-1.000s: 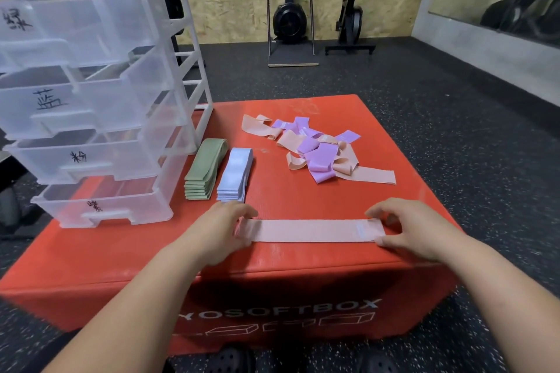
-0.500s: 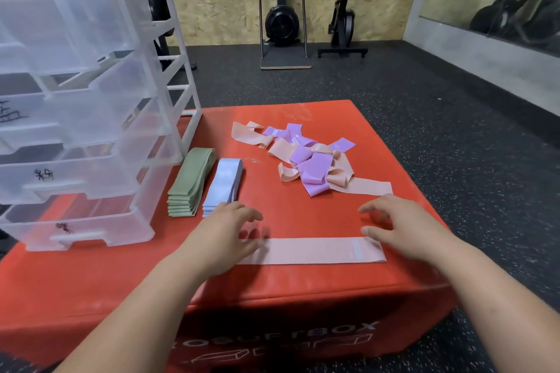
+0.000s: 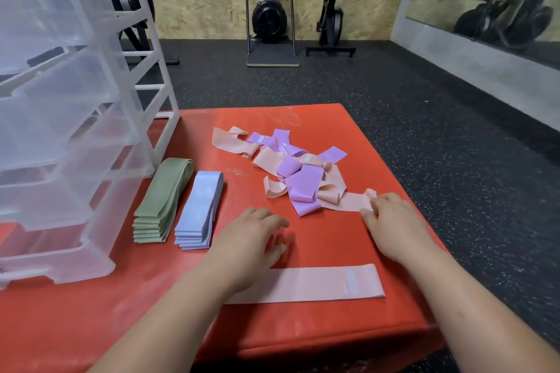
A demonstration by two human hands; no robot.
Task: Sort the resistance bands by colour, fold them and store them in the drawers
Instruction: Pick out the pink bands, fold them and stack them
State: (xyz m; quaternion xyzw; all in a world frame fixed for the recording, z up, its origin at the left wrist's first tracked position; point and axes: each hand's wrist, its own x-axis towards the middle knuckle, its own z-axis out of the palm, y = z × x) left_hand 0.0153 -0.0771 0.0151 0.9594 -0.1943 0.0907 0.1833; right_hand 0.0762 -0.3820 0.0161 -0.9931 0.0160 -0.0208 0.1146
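A flattened pink band (image 3: 318, 281) lies along the front of the red soft box (image 3: 348, 330), with neither hand on it. My left hand (image 3: 251, 239) hovers just behind its left part, fingers relaxed and holding nothing. My right hand (image 3: 391, 221) has reached to the near right end of a loose pink band (image 3: 348, 201) and pinches it between thumb and fingers. That band runs out of the mixed pile of pink and purple bands (image 3: 298, 171). A folded green stack (image 3: 163, 200) and a folded blue stack (image 3: 200, 209) lie side by side beside the clear drawer unit (image 3: 75, 100).
The drawer unit takes up the box's left side, with its drawers pulled forward. Dark rubber floor surrounds the box. Rowing machines (image 3: 269, 15) stand against the wooden back wall, and a mirror (image 3: 491, 0) runs along the right wall.
Both hands have left the flattened pink band and moved away from me. My right hand has gone to the pile and taken the end of another pink band. The camera has shifted closer.
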